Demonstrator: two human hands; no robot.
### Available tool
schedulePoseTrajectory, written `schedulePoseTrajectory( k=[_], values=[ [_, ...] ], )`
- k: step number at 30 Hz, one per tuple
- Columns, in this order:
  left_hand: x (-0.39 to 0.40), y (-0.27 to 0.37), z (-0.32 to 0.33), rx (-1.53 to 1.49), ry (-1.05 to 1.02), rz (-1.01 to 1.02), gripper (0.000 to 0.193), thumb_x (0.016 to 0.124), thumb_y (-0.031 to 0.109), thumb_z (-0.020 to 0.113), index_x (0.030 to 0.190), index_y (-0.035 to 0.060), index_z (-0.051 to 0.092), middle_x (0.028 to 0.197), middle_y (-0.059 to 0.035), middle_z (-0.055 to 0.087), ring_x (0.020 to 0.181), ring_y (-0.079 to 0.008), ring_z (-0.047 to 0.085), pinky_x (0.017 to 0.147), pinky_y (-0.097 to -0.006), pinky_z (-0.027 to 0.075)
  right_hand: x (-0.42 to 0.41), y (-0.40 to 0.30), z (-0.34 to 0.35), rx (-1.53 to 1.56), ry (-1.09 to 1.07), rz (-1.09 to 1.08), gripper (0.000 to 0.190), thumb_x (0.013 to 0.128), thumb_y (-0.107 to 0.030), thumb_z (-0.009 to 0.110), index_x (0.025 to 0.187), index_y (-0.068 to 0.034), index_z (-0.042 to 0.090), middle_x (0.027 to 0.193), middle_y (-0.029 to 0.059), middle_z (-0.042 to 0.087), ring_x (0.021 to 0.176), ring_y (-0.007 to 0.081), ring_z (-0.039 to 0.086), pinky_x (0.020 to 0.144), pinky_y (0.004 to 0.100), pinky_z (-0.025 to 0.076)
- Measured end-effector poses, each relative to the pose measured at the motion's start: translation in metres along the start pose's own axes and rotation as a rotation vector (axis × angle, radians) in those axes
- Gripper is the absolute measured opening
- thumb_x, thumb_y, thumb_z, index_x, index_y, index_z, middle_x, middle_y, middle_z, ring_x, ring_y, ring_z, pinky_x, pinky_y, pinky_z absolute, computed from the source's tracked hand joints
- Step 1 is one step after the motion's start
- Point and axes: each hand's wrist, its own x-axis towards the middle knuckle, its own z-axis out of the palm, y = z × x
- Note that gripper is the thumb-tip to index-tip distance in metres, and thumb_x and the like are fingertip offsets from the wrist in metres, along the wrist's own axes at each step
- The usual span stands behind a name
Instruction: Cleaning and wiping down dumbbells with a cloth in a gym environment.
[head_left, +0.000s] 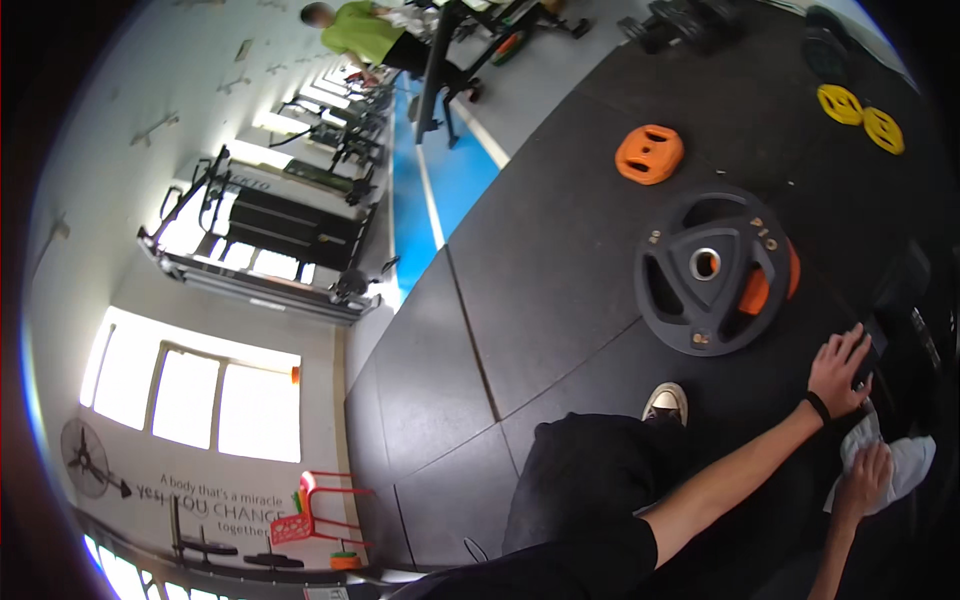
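Note:
My left hand (836, 375), with a black band at the wrist, reaches to the right edge of the view. Its thumb and fingers lie around a black object (868, 367), whose kind is hard to make out against the dark surroundings. Below it, my right hand (868, 474) grips a pale cloth (909, 469), bunched under the fingers. A large dark grey weight plate (705, 313) with three openings lies left of my left hand. Beneath it, an orange plate (756, 289) shows partly through one opening and past the rim.
Another orange plate (649, 155) and two yellow plates (840, 104) lie on black rubber mats (540, 247). Dumbbells (675, 26) sit at the top. My shoe (666, 405) is near the large plate. A person in green (364, 34) stands by gym equipment; a red chair (300, 517) stands lower left.

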Motion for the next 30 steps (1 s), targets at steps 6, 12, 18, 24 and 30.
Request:
schedulePoseTrajectory(
  k=[6,12,18,24,30],
  values=[
    [0.003,0.001,-0.001,-0.015,0.052,0.021,0.070,0.071,0.020,0.077,0.136,0.0059,0.055,0.144,-0.0134,0.051,0.110,-0.0314,0.056,0.092,-0.0416,0.050,-0.031,0.000,0.073,0.021,-0.160,-0.145,0.029,0.081,-0.003,0.058,0.104,0.009,0.070,0.128,0.0199,0.062,0.130,0.0344,0.052,0.113,0.0421,0.039],
    [0.002,0.008,0.008,-0.032,0.064,0.018,0.069,0.070,0.020,0.077,0.134,0.0065,0.056,0.142,-0.0132,0.052,0.110,-0.0322,0.057,0.092,-0.0414,0.050,-0.015,0.003,0.151,-0.363,-0.238,0.045,0.032,0.090,-0.007,0.050,0.112,0.001,0.072,0.136,0.0183,0.060,0.133,0.0337,0.050,0.113,0.0359,0.039],
    [0.002,-0.009,-0.002,0.013,0.048,0.017,0.067,0.071,0.021,0.077,0.133,0.0065,0.057,0.140,-0.0137,0.053,0.110,-0.0325,0.057,0.090,-0.0411,0.050,-0.015,-0.021,0.102,-0.342,-0.409,-0.069,0.031,0.089,-0.010,0.052,0.109,0.000,0.074,0.132,0.0163,0.063,0.128,0.0336,0.053,0.113,0.0386,0.038],
    [-0.002,0.000,0.003,-0.001,0.066,0.040,0.067,0.071,0.021,0.077,0.133,0.0055,0.057,0.139,-0.0139,0.053,0.110,-0.0322,0.057,0.089,-0.0403,0.051,-0.025,-0.018,0.064,-0.103,-0.338,-0.028,0.029,0.084,-0.014,0.058,0.100,0.001,0.076,0.125,0.0157,0.066,0.126,0.0312,0.053,0.114,0.0431,0.034],
    [-0.002,0.001,0.003,0.004,0.076,0.046,0.066,0.071,0.020,0.077,0.132,0.0054,0.058,0.139,-0.0146,0.054,0.108,-0.0319,0.058,0.088,-0.0393,0.051,-0.003,-0.026,0.073,-0.494,-0.324,-0.066,0.023,0.081,-0.012,0.060,0.091,-0.001,0.078,0.115,0.0138,0.069,0.121,0.0294,0.054,0.110,0.0426,0.037]
  ],
)
